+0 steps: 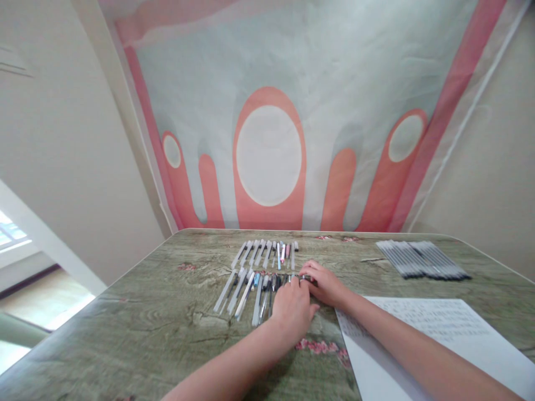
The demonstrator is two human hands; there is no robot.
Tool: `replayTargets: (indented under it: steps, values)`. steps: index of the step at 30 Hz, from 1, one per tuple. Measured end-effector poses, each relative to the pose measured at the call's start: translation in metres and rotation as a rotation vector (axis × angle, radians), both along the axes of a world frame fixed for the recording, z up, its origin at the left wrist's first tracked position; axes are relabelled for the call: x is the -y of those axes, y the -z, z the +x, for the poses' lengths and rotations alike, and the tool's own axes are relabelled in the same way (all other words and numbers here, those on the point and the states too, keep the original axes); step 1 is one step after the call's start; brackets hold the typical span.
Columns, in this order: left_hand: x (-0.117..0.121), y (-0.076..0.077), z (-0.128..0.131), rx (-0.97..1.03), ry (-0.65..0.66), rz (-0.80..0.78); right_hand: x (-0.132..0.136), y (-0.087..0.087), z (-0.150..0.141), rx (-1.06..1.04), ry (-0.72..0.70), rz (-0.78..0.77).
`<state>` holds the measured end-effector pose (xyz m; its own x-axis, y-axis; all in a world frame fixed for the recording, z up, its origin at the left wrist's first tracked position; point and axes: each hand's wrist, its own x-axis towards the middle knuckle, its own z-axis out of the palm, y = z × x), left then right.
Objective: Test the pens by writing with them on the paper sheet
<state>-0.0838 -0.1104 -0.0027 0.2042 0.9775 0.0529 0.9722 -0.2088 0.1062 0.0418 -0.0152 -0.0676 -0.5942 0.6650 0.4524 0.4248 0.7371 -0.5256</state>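
Observation:
Two rows of pens lie on the table, many of them with clear or whitish barrels. My left hand (293, 307) is over the right end of the near row (244, 292). Its fingers curl down among the pens, its thumb sticks out to the right, and the back of the hand hides what is in the grasp. Just right of it, my right hand (325, 283) bends its fingers around a dark pen (307, 278), mostly hidden. The fingertips of both hands are close together. Beyond them is the far row (261, 254), which includes a few pink and blue pens.
A dense bundle of grey pens or refills with dark ends (422, 259) lies at the back right. A sheet of paper with handwriting (438, 345) is under my right forearm. The wood-patterned tabletop (159, 312) meets a wall with a pink and grey covering (267, 72).

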Motion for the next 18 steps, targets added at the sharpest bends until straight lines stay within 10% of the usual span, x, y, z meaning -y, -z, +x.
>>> replayTargets:
  steps: [18]
  values:
    - [0.0,0.019,0.011,-0.042,0.036,0.002,-0.003,-0.002,0.006,0.101,0.1,-0.124]
